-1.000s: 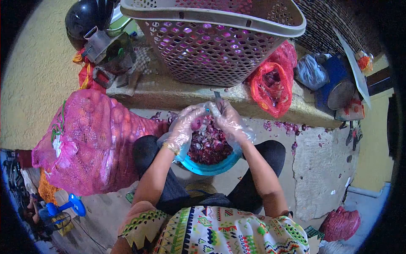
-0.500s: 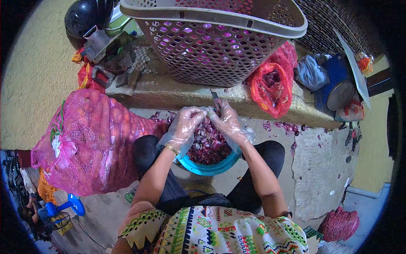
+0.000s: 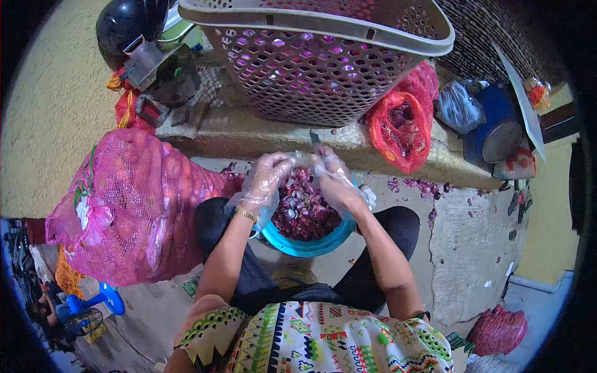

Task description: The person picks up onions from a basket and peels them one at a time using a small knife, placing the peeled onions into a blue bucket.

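Both my hands wear clear plastic gloves above a blue basin (image 3: 311, 250) filled with purple onion peels (image 3: 305, 211). My right hand (image 3: 333, 175) is closed around a small knife (image 3: 316, 142), its blade pointing away from me. Over the basin's left side, my left hand (image 3: 268, 178) has its fingers curled together; what they hold, if anything, is too small or hidden to name. The two hands are a little apart, with a pale, see-through patch between their fingertips.
A large perforated plastic basket (image 3: 311, 81) stands on a concrete ledge (image 3: 261, 138) ahead. At left rests a full pink mesh sack of onions (image 3: 143, 205). An open red mesh bag (image 3: 404, 133) hangs over the ledge. Loose peels (image 3: 423, 186) litter the floor at right.
My hands were together at the fingertips and have moved apart, the left one slightly left. The knife stays in my right hand.
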### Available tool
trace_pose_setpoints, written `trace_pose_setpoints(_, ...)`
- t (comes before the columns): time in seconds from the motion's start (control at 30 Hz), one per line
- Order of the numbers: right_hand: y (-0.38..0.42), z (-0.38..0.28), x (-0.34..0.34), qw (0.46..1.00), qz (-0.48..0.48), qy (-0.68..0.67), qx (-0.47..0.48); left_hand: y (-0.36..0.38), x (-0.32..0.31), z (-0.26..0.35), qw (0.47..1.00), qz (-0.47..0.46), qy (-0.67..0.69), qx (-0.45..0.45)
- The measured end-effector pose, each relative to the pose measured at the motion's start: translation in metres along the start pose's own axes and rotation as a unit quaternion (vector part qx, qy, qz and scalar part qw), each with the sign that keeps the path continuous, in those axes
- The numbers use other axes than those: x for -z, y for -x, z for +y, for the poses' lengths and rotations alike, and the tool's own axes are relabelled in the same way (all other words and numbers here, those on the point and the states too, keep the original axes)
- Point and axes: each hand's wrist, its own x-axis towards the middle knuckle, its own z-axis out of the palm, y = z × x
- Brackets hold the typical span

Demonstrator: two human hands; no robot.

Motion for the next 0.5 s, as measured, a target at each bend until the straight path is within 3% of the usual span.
trace_pose_setpoints(0.13, -0.007, 0.009, 0.003, 1.000, 0.004, 0.001, 0.002, 0.002, -0.005, 0.004, 0.999, -0.011, 0.028, -0.012)
trace_pose_setpoints(0.2, -0.014, 0.016, 0.004, 0.998, -0.049, 0.031, 0.039, 0.000, -0.008, 0.005, 0.990, 0.002, 0.137, 0.042)
trace_pose_setpoints(0.3, -0.013, 0.016, 0.002, 0.997, -0.044, -0.062, 0.004, 0.006, -0.007, 0.016, 0.994, 0.012, 0.105, 0.022)
trace_pose_setpoints(0.43, -0.012, 0.005, 0.008, 0.997, -0.054, -0.050, 0.000, 0.003, -0.004, 0.017, 0.988, -0.042, 0.135, 0.059)
trace_pose_setpoints(0.5, -0.011, 0.000, 0.007, 0.998, 0.004, -0.054, -0.041, 0.004, -0.009, 0.024, 0.941, 0.040, 0.300, 0.154)
